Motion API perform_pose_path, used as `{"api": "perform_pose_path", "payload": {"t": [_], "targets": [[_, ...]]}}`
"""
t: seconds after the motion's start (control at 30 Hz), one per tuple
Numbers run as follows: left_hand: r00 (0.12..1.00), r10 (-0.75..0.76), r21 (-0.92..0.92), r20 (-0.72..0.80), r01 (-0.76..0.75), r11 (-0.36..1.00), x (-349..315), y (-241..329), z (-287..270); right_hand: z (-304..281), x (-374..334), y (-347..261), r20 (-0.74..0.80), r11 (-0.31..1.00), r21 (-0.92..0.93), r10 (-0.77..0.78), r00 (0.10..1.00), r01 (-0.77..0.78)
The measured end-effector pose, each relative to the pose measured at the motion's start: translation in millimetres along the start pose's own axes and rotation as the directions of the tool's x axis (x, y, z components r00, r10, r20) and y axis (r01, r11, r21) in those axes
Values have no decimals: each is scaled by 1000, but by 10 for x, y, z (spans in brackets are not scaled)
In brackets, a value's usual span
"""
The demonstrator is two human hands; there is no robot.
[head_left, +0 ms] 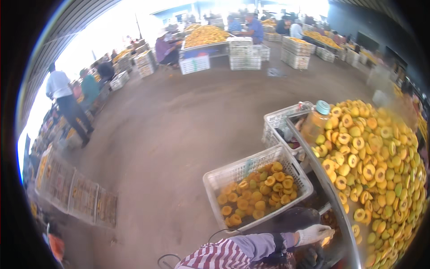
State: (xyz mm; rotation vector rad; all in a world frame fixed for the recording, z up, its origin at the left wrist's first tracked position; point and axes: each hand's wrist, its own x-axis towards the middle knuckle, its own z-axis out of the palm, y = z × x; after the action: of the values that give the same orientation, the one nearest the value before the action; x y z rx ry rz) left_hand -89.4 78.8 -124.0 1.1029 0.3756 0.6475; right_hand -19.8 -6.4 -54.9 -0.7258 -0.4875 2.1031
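My left hand [315, 234], in a white glove, reaches in from the lower edge beside the metal rim of a table [330, 186]. Its fingers are closed together, with a bright yellow-orange peach half [326, 241] showing just under the fingertips. The fingers partly cover that piece. My right hand cannot be made out; only dark, unclear shapes lie below the left wrist. Halved yellow peaches [380, 166] are heaped on the table to the right, many with cut faces showing. Left of my arm, a white plastic crate [214, 199] holds more peach halves [255, 196].
A bottle [315, 123] with a pale blue lid stands at the table's edge, near another white crate [271, 127]. Stacked crates [83, 193] sit at the left. A person [65, 96] stands far left; others work at fruit-heaped tables [204, 50] across the concrete floor [165, 134].
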Motion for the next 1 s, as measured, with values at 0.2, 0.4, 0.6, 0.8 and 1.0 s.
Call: {"api": "perform_pose_path", "payload": {"t": [0.2, 0.4, 0.6, 0.8, 1.0], "targets": [[978, 43, 8, 202, -46, 999, -18, 695, 470, -135, -377, -28, 41, 965, 224, -150, 988, 138], [963, 45, -18, 267, -41, 999, -5, 862, 803, -219, -661, -15, 80, 893, 374, -302, 950, 252], [945, -42, -355, 325, 163, 920, 34, 801, 1008, -154, -867, 101, 86, 837, 440, -400, 912, 326], [972, -93, -210, 215, 139, 968, 7, 810, 1206, -110, -1002, 240, 91, 772, 508, -489, 867, 382], [850, -370, -328, 375, 495, 805, 196, 899, 1260, 143, -1152, 176, -5, 714, 572, -489, 873, 403]]}}
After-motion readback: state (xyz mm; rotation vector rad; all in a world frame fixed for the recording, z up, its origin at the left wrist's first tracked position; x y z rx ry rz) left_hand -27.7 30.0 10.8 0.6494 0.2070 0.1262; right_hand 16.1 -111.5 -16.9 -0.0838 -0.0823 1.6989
